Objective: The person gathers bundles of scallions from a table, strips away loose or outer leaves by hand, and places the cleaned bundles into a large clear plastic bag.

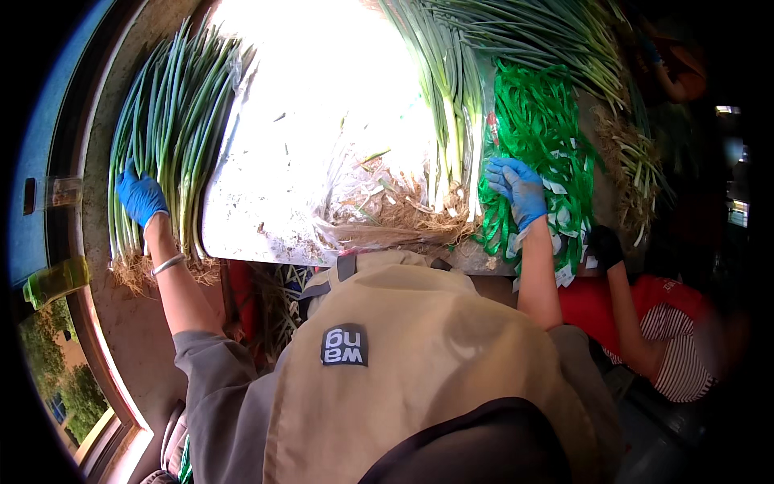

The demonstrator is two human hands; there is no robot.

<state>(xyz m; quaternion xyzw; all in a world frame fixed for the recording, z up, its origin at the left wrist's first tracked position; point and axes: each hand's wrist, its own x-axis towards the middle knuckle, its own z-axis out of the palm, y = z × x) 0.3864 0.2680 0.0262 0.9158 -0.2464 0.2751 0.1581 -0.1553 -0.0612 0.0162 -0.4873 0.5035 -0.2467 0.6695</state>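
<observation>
My left hand [142,192], in a blue glove, lies on the lower stalks of a row of green onions [181,121] at the left; whether its fingers grip any stalk cannot be told. My right hand [517,187], also blue-gloved, is at the left edge of a heap of green mesh or ribbon strips [535,115] with white tags. Its fingers are bent, and I cannot tell if a strip is between them. Between the hands, a second bunch of green onions [450,133] lies roots towards me on the work table [272,181].
Loose roots and scraps [393,199] lie on crumpled clear plastic near the table edge. More green onions [544,36] are piled at the upper right. A co-worker's dark-gloved hand [604,247] is right of the strips. A window frame [91,314] runs along the left.
</observation>
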